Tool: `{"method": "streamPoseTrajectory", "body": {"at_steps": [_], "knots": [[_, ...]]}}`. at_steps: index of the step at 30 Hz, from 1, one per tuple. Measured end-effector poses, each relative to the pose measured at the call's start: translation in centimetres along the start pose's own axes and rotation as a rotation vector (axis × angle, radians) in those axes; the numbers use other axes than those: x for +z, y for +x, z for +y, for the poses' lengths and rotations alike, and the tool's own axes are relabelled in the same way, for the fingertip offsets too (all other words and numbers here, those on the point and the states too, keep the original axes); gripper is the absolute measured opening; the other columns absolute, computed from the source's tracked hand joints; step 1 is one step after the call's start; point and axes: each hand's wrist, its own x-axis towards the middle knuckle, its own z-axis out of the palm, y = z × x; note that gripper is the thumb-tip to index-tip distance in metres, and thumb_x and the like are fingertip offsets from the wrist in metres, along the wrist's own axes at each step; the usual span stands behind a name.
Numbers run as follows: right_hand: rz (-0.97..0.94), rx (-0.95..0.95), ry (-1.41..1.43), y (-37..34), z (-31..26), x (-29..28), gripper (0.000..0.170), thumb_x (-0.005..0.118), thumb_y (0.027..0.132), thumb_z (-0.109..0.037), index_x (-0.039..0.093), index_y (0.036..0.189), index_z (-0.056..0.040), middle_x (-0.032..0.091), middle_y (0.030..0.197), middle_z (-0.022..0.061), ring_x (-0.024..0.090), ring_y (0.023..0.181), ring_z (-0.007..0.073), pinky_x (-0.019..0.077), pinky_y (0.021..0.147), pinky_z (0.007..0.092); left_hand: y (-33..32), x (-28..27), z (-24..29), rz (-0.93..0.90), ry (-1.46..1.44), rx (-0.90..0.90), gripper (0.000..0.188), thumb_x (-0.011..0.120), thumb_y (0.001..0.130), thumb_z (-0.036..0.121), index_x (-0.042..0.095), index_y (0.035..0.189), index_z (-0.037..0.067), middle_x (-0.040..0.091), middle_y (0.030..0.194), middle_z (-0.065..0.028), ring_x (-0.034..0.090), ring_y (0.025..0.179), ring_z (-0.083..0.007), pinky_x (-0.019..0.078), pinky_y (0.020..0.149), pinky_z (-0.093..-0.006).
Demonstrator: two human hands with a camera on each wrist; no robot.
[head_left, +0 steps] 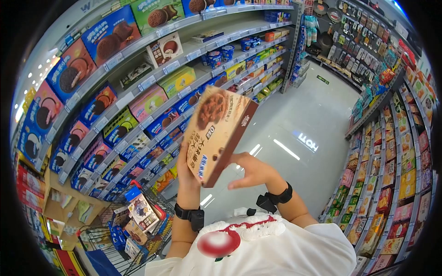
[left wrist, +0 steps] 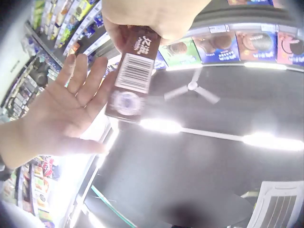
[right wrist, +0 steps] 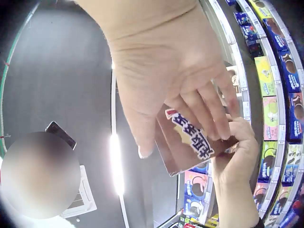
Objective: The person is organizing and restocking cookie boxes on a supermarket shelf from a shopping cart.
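Note:
A tan and brown cookie box [head_left: 215, 133], with chocolate cookies pictured on its front, is held tilted in front of the chest. My left hand [head_left: 185, 169] grips it along its left edge, fingers mostly hidden behind it. The right hand [head_left: 256, 171] is spread at the box's brown side, its fingers straight and fingertips close to that side. A barcode on the narrow brown end [left wrist: 135, 73] shows in the left wrist view, below the gripping left hand [left wrist: 152, 16]. In the right wrist view the open right palm [right wrist: 166, 66] overlaps the box.
Biscuit shelves [head_left: 152, 85] run along the left, stacked with several blue, pink and green packs. A shopping cart [head_left: 133, 255] with several boxes inside stands at lower left. More snack shelves [head_left: 377, 184] line the right side, with the shiny aisle floor [head_left: 294, 124] between.

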Motion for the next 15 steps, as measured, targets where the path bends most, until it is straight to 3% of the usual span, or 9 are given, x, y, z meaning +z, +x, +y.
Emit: {"method": "streamPoseTrajectory", "body": {"at_steps": [2, 5, 8, 10, 11, 14, 15], "knots": [[-0.083, 0.009, 0.123, -0.2, -0.3, -1.5, 0.044, 0.076, 0.070, -0.012, 0.058, 0.108, -0.0006, 0.062, 0.102, 0.0087, 0.060, 0.090, 0.0194, 0.0485, 0.081, 0.0336, 0.3, -0.5, -0.9, -0.041, -0.073, -0.164, 0.042, 0.041, 0.095, 0.027, 0.041, 0.126, -0.002, 0.052, 0.123, -0.0187, 0.057, 0.106, -0.0251, 0.0493, 0.088, -0.0369], [0.215, 0.197, 0.251, -3.1, 6.4, -2.7, 0.056, 0.075, 0.069, -0.009, 0.050, 0.119, -0.0013, 0.058, 0.112, 0.0101, 0.058, 0.099, 0.0206, 0.0468, 0.085, 0.0359, 1.0, -0.9, -3.4, -0.020, -0.193, -0.326, 0.039, 0.044, 0.094, 0.021, 0.043, 0.124, -0.003, 0.057, 0.115, -0.0199, 0.063, 0.094, -0.0263, 0.0542, 0.079, -0.0349], [0.730, 0.265, 0.527, -4.5, 7.7, -5.7, 0.074, 0.074, 0.066, -0.006, 0.038, 0.130, -0.0029, 0.048, 0.127, 0.0106, 0.050, 0.113, 0.0227, 0.0434, 0.092, 0.0363, 1.4, 0.8, -5.9, 0.017, -0.171, -0.433, 0.035, 0.049, 0.091, 0.018, 0.048, 0.118, -0.004, 0.062, 0.106, -0.0182, 0.066, 0.085, -0.0239, 0.0561, 0.072, -0.0318], [0.757, 0.179, 0.232, -5.4, 7.0, -8.7, 0.085, 0.074, 0.063, -0.003, 0.030, 0.135, -0.0064, 0.035, 0.138, 0.0104, 0.038, 0.125, 0.0230, 0.0377, 0.098, 0.0356, 1.9, 2.2, -7.8, 0.037, -0.123, -0.483, 0.034, 0.051, 0.090, 0.019, 0.050, 0.115, -0.005, 0.063, 0.103, -0.0176, 0.066, 0.083, -0.0227, 0.0561, 0.070, -0.0312], [0.783, 0.162, 0.292, -5.8, 6.0, -9.9, 0.086, 0.078, 0.058, -0.006, 0.035, 0.133, -0.0094, 0.031, 0.141, 0.0118, 0.032, 0.130, 0.0265, 0.0316, 0.103, 0.0381, 1.5, 3.8, -8.9, 0.147, -0.048, -0.457, 0.032, 0.054, 0.089, 0.020, 0.054, 0.110, -0.004, 0.065, 0.099, -0.0164, 0.067, 0.079, -0.0212, 0.0560, 0.067, -0.0299], [0.617, 0.019, -0.276, -8.4, 5.4, -14.1, 0.087, 0.081, 0.056, -0.009, 0.038, 0.131, -0.0122, 0.029, 0.142, 0.0126, 0.033, 0.129, 0.0303, 0.0300, 0.104, 0.0409, 2.5, 4.0, -12.9, 0.099, -0.127, -0.588, 0.031, 0.055, 0.088, 0.020, 0.054, 0.108, -0.003, 0.065, 0.098, -0.0154, 0.067, 0.078, -0.0208, 0.0558, 0.066, -0.0294], [0.615, 0.025, -0.191, -9.1, 5.4, -15.0, 0.082, 0.084, 0.052, -0.014, 0.045, 0.124, -0.0114, 0.036, 0.137, 0.0124, 0.034, 0.126, 0.0330, 0.0302, 0.103, 0.0431, 2.7, 4.8, -14.2, 0.153, -0.123, -0.617, 0.030, 0.056, 0.087, 0.021, 0.055, 0.105, -0.003, 0.066, 0.094, -0.0143, 0.067, 0.073, -0.0208, 0.0559, 0.062, -0.0279]]}}
